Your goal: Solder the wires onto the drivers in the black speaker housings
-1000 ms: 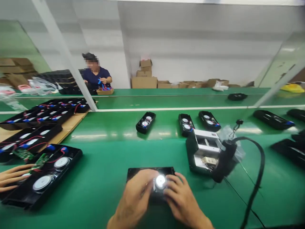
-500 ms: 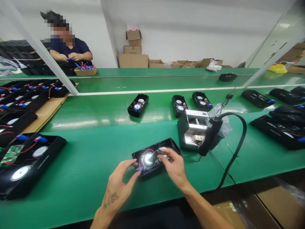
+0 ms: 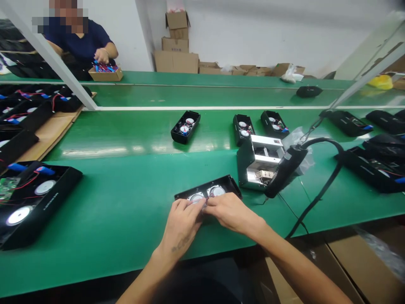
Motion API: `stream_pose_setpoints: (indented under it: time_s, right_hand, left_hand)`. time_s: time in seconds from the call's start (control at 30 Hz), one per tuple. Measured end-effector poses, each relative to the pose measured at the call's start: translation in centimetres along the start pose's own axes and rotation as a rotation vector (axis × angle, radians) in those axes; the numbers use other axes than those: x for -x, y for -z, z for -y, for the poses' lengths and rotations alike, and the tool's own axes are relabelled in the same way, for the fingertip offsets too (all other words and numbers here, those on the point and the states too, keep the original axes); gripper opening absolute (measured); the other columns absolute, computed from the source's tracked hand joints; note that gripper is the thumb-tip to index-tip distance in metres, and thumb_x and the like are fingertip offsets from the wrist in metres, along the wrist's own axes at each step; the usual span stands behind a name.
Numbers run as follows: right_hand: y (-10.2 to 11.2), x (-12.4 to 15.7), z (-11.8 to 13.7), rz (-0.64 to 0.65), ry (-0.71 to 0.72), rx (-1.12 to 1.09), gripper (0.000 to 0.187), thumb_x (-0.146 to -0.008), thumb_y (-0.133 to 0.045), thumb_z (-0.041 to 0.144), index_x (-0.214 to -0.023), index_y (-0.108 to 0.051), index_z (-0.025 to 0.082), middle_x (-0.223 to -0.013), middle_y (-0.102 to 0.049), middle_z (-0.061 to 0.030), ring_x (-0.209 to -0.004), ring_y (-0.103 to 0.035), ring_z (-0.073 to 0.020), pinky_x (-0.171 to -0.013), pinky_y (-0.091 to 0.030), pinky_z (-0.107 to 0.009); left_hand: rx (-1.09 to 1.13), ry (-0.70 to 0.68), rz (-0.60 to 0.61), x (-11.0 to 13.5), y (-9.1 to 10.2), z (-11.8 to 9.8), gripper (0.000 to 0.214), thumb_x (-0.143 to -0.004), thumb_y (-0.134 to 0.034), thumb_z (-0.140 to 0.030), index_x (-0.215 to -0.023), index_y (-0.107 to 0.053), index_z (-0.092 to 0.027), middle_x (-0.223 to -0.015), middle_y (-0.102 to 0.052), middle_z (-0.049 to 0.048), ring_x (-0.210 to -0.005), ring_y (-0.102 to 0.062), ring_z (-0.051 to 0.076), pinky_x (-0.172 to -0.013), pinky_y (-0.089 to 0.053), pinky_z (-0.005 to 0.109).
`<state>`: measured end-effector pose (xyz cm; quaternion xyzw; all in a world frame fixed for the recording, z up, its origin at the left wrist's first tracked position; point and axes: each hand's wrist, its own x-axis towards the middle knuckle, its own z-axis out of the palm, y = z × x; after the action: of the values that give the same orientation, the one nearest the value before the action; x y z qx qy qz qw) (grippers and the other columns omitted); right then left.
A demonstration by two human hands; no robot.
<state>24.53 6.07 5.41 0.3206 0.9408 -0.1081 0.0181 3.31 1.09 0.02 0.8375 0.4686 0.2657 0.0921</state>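
Observation:
A black speaker housing lies in front of me on the green bench, its inside facing up. Two round speaker drivers show in it, the right driver more fully than the left driver. My left hand is closed over the near side of the housing, with a thin wire by its fingertips. My right hand meets it there, fingers pinched together. Whatever lies between the right fingertips is hidden. The near edge of the housing is covered by both hands.
A metal-and-black device stands right of the housing, beside a hanging black electric screwdriver. A larger housing lies at left. Several housings sit farther back. Across the bench, a person reaches into a small carton.
My hands have come together at the housing's near side; before, they were apart, the left by a blue piece and the right holding a small dark thing. The view has tilted down.

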Motion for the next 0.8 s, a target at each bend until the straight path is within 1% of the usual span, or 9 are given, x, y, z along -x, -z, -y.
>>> stream_pose_setpoints:
  time_s: [0.1,0.23,0.3,0.37,0.43,0.53,0.6,0.7,0.8]
  right_hand:
    - [0.6,-0.3,-0.4,0.034,0.021,-0.072,0.033,-0.096,-0.049,0.008,-0.112,-0.073,0.024,-0.102,-0.074,-0.0041,-0.078,-0.061,-0.0166,-0.061,-0.03,-0.033]
    - [1.0,-0.3,-0.4,0.036,0.058,-0.167,0.04,-0.091,-0.05,0.006,-0.119,-0.071,0.024,-0.108,-0.074,-0.0046,-0.082,-0.062,-0.0173,-0.066,-0.035,-0.031]
    - [0.7,-0.1,0.0,0.037,0.053,-0.154,0.033,-0.088,-0.053,0.01,-0.114,-0.07,0.021,-0.104,-0.073,-0.0065,-0.081,-0.06,-0.0186,-0.067,-0.037,-0.032]
    - [0.2,0.2,0.5,0.033,0.045,-0.078,0.021,-0.087,-0.057,0.014,-0.104,-0.069,0.017,-0.097,-0.071,-0.0083,-0.08,-0.059,-0.0203,-0.07,-0.038,-0.034]
    - [-0.5,0.4,0.9,0.017,0.054,0.011,0.018,-0.085,-0.057,0.011,-0.1,-0.067,0.015,-0.096,-0.069,-0.0095,-0.082,-0.059,-0.0214,-0.075,-0.04,-0.037]
    - [-0.5,-0.5,0.5,-0.034,0.014,0.061,0.025,-0.089,-0.055,0.008,-0.108,-0.068,0.015,-0.103,-0.07,-0.0107,-0.087,-0.061,-0.0217,-0.082,-0.04,-0.038]
    - [0.5,-2.1,-0.5,-0.035,-0.053,-0.002,0.024,-0.09,-0.062,0.015,-0.112,-0.071,0.017,-0.105,-0.071,-0.0104,-0.089,-0.062,-0.0218,-0.08,-0.04,-0.036]
    - [3.2,-5.7,-2.5,0.079,-0.122,-0.205,0.029,-0.078,-0.079,0.027,-0.106,-0.077,0.019,-0.096,-0.072,-0.0061,-0.083,-0.062,-0.0196,-0.067,-0.038,-0.029]
    - [5.6,-8.4,-4.0,0.232,-0.152,-0.365,0.031,-0.067,-0.085,0.029,-0.096,-0.079,0.018,-0.073,-0.065,0.0008,-0.069,-0.057,-0.0157,-0.059,-0.033,-0.027]
  left_hand:
    - [-0.014,-0.016,0.005,-0.3,0.0,-0.1,0.059,-0.087,-0.067,-0.007,-0.143,-0.055,-0.021,-0.112,-0.078,0.0075,-0.093,-0.067,0.025,-0.089,-0.05,0.044]
    - [-0.026,-0.033,0.013,-0.2,0.1,-0.1,0.055,-0.09,-0.065,-0.009,-0.143,-0.055,-0.02,-0.11,-0.078,0.008,-0.091,-0.069,0.024,-0.087,-0.047,0.042]
    - [-0.021,-0.045,0.015,0.0,-0.1,-0.1,0.054,-0.092,-0.063,-0.011,-0.145,-0.053,-0.02,-0.107,-0.079,0.0076,-0.089,-0.069,0.024,-0.086,-0.046,0.042]
    - [0.004,-0.042,0.027,0.1,-0.3,-0.1,0.053,-0.094,-0.061,-0.012,-0.145,-0.053,-0.02,-0.104,-0.079,0.0068,-0.088,-0.07,0.023,-0.085,-0.045,0.041]
    - [0.048,0.004,0.064,-0.2,-0.3,0.2,0.05,-0.093,-0.062,-0.014,-0.142,-0.056,-0.021,-0.099,-0.08,0.0043,-0.084,-0.07,0.022,-0.083,-0.045,0.039]
    - [0.157,0.163,0.173,-2.2,0.7,1.6,0.048,-0.085,-0.074,-0.024,-0.131,-0.065,-0.029,-0.091,-0.078,-0.0012,-0.081,-0.069,0.02,-0.081,-0.046,0.036]
    - [0.296,0.281,0.274,-4.5,1.9,3.3,0.055,-0.074,-0.084,-0.034,-0.127,-0.069,-0.031,-0.091,-0.077,-0.0022,-0.084,-0.07,0.021,-0.08,-0.048,0.033]
    - [0.528,0.405,0.429,-8.1,3.8,5.9,0.067,-0.061,-0.091,-0.041,-0.123,-0.072,-0.025,-0.088,-0.074,-0.0007,-0.08,-0.069,0.019,-0.071,-0.049,0.028]
    - [0.563,0.457,0.525,-10.3,5.0,7.3,0.07,-0.056,-0.092,-0.043,-0.12,-0.074,-0.021,-0.081,-0.071,-0.0016,-0.07,-0.064,0.016,-0.064,-0.045,0.026]
